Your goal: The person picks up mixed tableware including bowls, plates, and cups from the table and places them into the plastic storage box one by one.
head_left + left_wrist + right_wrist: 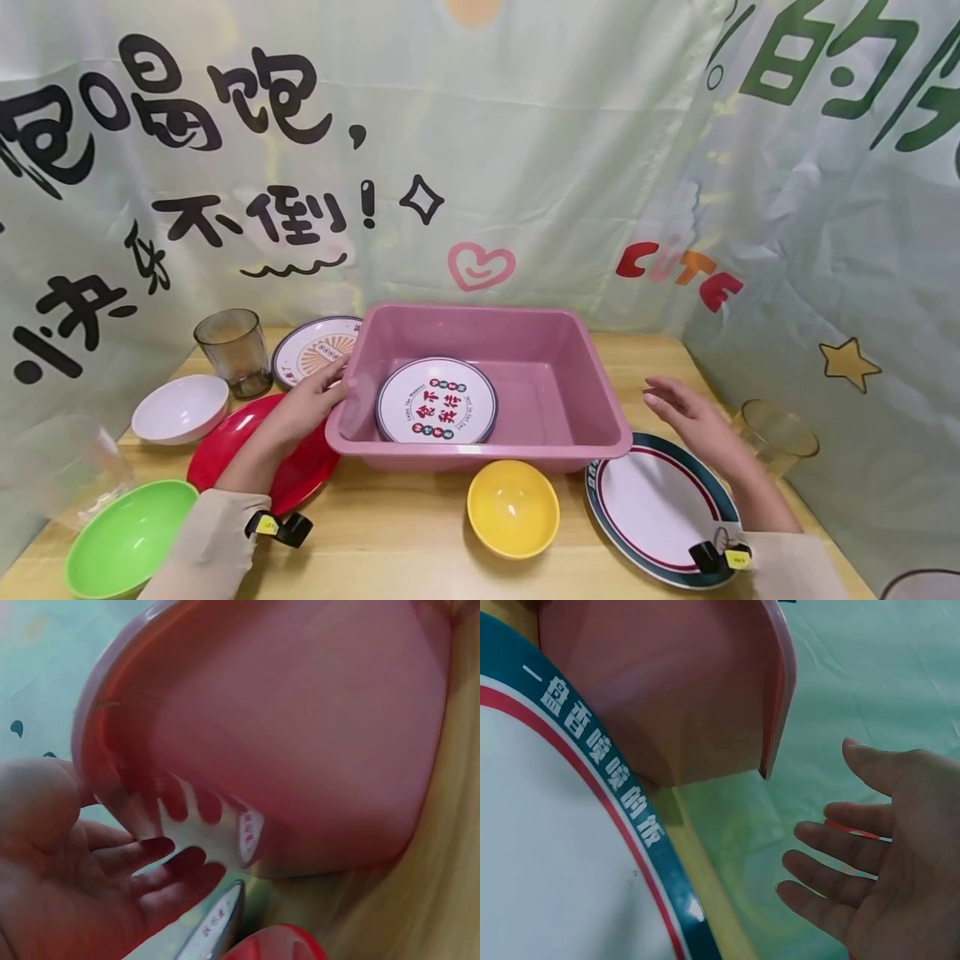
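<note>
A pink plastic basin (pixel 480 452) stands in the middle of the table, and a white plate with red lettering (pixel 438 402) lies inside at its left. At the basin's left rim is my left hand (pixel 311 404). Its fingers (pixel 176 889) stretch out loosely beside the outer wall, and the rim partly hides the thumb. My right hand (pixel 693 421) hovers apart from the basin's right side with fingers spread, holding nothing. Below and left of it lies a white plate with a green rim (pixel 660 508).
A yellow bowl (pixel 513 508) sits before the basin. Leftward are a red plate (pixel 300 467), green bowl (pixel 131 537), white bowl (pixel 180 408), grey glass (pixel 236 354) and patterned plate (pixel 315 346). Clear cups stand at far left (pixel 71 471) and right (pixel 776 437). Printed curtains hang behind.
</note>
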`<state>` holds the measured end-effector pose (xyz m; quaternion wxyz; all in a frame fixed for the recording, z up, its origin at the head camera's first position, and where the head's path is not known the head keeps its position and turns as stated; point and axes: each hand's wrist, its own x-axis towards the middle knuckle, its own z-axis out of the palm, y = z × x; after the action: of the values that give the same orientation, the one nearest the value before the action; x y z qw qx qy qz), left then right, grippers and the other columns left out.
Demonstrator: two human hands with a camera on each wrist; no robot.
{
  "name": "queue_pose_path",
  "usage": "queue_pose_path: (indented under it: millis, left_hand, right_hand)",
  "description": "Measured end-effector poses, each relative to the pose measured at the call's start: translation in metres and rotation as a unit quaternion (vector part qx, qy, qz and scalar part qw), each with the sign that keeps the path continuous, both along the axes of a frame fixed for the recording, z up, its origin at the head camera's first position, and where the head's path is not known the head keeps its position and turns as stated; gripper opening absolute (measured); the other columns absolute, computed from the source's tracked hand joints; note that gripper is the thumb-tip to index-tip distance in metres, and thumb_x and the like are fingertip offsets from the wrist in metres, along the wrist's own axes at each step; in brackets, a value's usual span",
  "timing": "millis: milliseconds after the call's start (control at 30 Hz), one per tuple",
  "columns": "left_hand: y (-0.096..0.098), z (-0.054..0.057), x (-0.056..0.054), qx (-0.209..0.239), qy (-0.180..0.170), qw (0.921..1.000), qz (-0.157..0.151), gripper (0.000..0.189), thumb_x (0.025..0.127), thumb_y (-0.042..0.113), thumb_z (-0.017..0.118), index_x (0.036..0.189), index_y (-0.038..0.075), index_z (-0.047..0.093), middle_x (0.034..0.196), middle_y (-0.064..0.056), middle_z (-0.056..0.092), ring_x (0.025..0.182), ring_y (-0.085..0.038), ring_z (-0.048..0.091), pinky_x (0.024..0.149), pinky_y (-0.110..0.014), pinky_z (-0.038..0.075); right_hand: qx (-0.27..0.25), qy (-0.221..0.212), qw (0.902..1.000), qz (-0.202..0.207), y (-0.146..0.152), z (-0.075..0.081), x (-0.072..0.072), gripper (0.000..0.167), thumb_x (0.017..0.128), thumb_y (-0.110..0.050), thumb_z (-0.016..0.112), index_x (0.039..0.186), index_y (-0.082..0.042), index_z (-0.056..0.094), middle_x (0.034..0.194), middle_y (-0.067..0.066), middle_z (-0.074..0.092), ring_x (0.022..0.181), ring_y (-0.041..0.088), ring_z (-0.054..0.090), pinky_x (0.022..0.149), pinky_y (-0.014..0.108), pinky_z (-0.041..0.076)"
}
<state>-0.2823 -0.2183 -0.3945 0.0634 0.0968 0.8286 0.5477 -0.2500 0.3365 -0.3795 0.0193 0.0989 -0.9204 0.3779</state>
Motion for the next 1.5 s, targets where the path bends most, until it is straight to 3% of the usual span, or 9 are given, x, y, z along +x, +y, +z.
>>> queue_pose_path:
  millis: [100,200,433,700,967,1333,1500]
  left_hand:
    - [0.001,-0.004,0.000,0.054,-0.022,0.9983,-0.007,0.063,0.104,0.022,0.048,0.158,0.016,0.016,0.154,-0.023,0.030,0.131,-0.034,0.038,0.103,-0.034,0.042]
    - [0.000,-0.009,0.002,0.076,-0.031,0.9966,-0.004,0.064,0.104,0.023,0.049,0.158,0.017,0.014,0.157,-0.020,0.026,0.133,-0.033,0.036,0.095,-0.020,0.044]
    - [0.001,-0.011,0.001,0.088,-0.029,0.9957,-0.009,0.063,0.104,0.025,0.047,0.158,0.019,0.014,0.161,-0.014,0.016,0.141,-0.032,0.024,0.109,-0.037,0.033]
    - [0.002,-0.011,-0.004,0.115,-0.031,0.9927,-0.015,0.063,0.104,0.021,0.048,0.158,0.017,0.014,0.160,-0.014,0.018,0.137,-0.032,0.030,0.091,-0.013,0.043]
    - [0.002,-0.012,-0.003,0.122,-0.033,0.9919,-0.016,0.064,0.104,0.021,0.048,0.158,0.015,0.013,0.159,-0.017,0.020,0.133,-0.033,0.034,0.089,-0.015,0.046]
    - [0.001,-0.013,-0.002,0.124,-0.037,0.9915,-0.017,0.065,0.104,0.022,0.049,0.158,0.016,0.013,0.159,-0.017,0.020,0.133,-0.034,0.034,0.090,-0.016,0.046]
    - [0.000,-0.014,-0.003,0.125,-0.037,0.9914,-0.016,0.065,0.104,0.022,0.049,0.158,0.017,0.013,0.160,-0.017,0.019,0.134,-0.034,0.033,0.090,-0.015,0.046]
  right_hand:
    - [0.003,-0.014,0.9999,-0.004,0.003,-0.006,0.000,0.064,0.102,-0.044,0.047,0.146,0.002,0.038,0.138,0.026,0.049,0.125,0.044,0.048,0.098,0.060,0.043]
    - [0.013,-0.021,0.9997,-0.001,0.004,-0.012,-0.001,0.065,0.102,-0.044,0.047,0.145,0.003,0.038,0.138,0.027,0.049,0.124,0.045,0.048,0.099,0.060,0.042]
    - [0.028,-0.021,0.9994,0.001,0.011,-0.015,-0.002,0.062,0.101,-0.040,0.052,0.142,0.006,0.043,0.135,0.029,0.051,0.121,0.046,0.051,0.096,0.059,0.045]
    - [0.094,-0.018,0.9954,0.004,0.017,-0.015,-0.006,0.065,0.097,-0.041,0.060,0.138,0.007,0.047,0.134,0.029,0.052,0.120,0.048,0.050,0.096,0.059,0.045]
    - [0.124,-0.034,0.9912,0.029,0.010,-0.018,-0.006,0.069,0.092,-0.044,0.066,0.136,0.007,0.051,0.132,0.027,0.055,0.120,0.049,0.050,0.095,0.061,0.044]
    - [0.138,-0.087,0.9850,0.055,0.014,-0.024,-0.011,0.064,0.088,-0.036,0.072,0.132,0.007,0.054,0.125,0.026,0.059,0.113,0.044,0.056,0.090,0.054,0.050]
    - [0.142,-0.084,0.9843,0.061,0.016,-0.028,-0.013,0.059,0.088,-0.034,0.073,0.128,0.006,0.057,0.122,0.024,0.062,0.112,0.041,0.057,0.090,0.054,0.050]
